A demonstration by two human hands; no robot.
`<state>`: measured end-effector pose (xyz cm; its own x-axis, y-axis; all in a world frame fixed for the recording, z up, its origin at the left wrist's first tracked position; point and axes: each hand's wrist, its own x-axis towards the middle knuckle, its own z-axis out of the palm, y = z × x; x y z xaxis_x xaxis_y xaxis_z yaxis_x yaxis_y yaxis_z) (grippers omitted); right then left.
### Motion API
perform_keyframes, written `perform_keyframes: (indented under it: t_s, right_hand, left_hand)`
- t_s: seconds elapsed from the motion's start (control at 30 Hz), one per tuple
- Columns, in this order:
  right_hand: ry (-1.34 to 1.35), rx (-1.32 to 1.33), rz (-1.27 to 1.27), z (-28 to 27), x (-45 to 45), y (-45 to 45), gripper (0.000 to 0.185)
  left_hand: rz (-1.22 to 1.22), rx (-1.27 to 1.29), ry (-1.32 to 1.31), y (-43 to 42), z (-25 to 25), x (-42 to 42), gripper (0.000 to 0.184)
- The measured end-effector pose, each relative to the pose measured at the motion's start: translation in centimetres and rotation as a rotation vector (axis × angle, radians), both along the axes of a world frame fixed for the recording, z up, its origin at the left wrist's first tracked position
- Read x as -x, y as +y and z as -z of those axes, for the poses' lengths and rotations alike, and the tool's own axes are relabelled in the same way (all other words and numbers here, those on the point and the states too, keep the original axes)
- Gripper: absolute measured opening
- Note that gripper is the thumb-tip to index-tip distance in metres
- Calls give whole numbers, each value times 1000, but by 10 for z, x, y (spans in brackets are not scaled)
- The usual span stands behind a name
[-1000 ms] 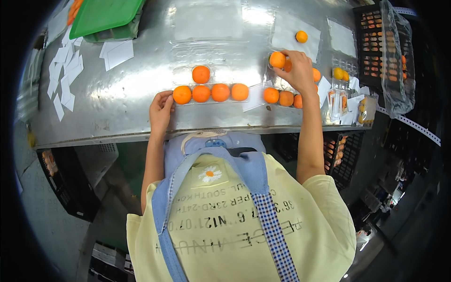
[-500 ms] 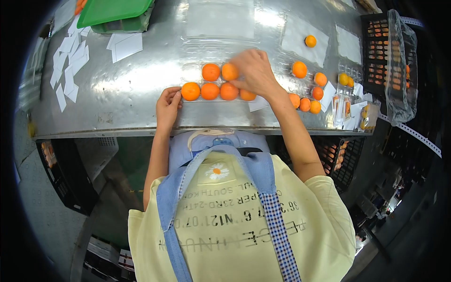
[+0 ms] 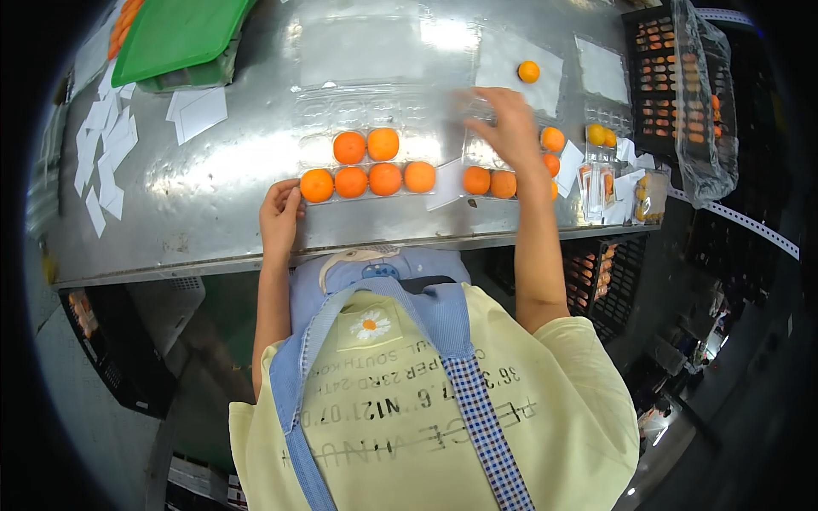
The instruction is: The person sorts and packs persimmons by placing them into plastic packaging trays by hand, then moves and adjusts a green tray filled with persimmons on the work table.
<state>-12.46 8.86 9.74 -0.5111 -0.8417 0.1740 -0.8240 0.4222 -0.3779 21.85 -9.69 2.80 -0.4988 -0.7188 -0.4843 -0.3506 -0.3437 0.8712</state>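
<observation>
Several oranges sit in a clear plastic tray (image 3: 308, 150) on the metal table: a full front row, and behind it an orange (image 3: 348, 147) beside another orange (image 3: 383, 144). At the tray's left front corner is my left hand (image 3: 281, 209), its thumb and fingers closed near the leftmost orange (image 3: 317, 185); what it grips is too small to tell. My right hand (image 3: 503, 123) is over a second group of oranges at the right, fingers apart and partly blurred, with nothing visible in it. It hides part of that group; an orange (image 3: 476, 180) lies in front of it.
A green lid (image 3: 177, 38) covers a container at the back left, with white cards (image 3: 200, 111) near it. One orange (image 3: 528, 71) rests on a clear sheet behind. Small packs (image 3: 596, 189) lie at the right; a black crate (image 3: 665, 77) stands beyond.
My right hand brought an orange from the right group to the tray's back row and let it go there, then moved back right. My left hand has stayed at the tray corner.
</observation>
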Motion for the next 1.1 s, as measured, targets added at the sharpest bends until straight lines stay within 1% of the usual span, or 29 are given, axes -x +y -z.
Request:
perform_keyframes:
  t_s: [0.07,0.17,0.37,0.47,0.5,0.6,0.67,0.73,0.77,0.87,0.97,1.1]
  right_hand:
    - [20,-191,123,-14,21,30,54]
    - [-10,-294,118,-15,32,56,54]
    - [-69,-275,89,-5,40,63,59]
    - [-127,-163,217,-17,42,65,57]
    - [-141,-76,232,-22,41,62,56]
    - [-312,123,185,-27,21,25,57]
    - [-399,132,40,-31,-7,-16,57]
    - [-370,83,-110,-21,-31,-56,59]
    - [-395,41,-150,-20,-45,-74,57]
    - [-333,-117,-253,-10,-69,-118,55]
    - [-261,-182,-337,2,-74,-138,52]
    - [-272,-234,-337,8,-72,-141,50]
  left_hand:
    - [3,1,-4,0,0,1,18]
    - [8,8,-24,0,0,2,18]
    - [5,14,-32,-2,2,1,18]
    - [-7,12,-21,0,-1,3,18]
    - [-12,4,-13,0,0,3,17]
    - [-17,-15,-3,-1,2,2,17]
    - [-9,-24,0,-2,4,1,17]
    - [1,-27,3,-2,4,1,16]
    - [-2,-28,13,-2,4,0,16]
    - [-11,-34,39,-2,6,-1,16]
    - [-20,-51,57,-1,6,-3,16]
    - [-39,-65,67,-2,8,-4,17]
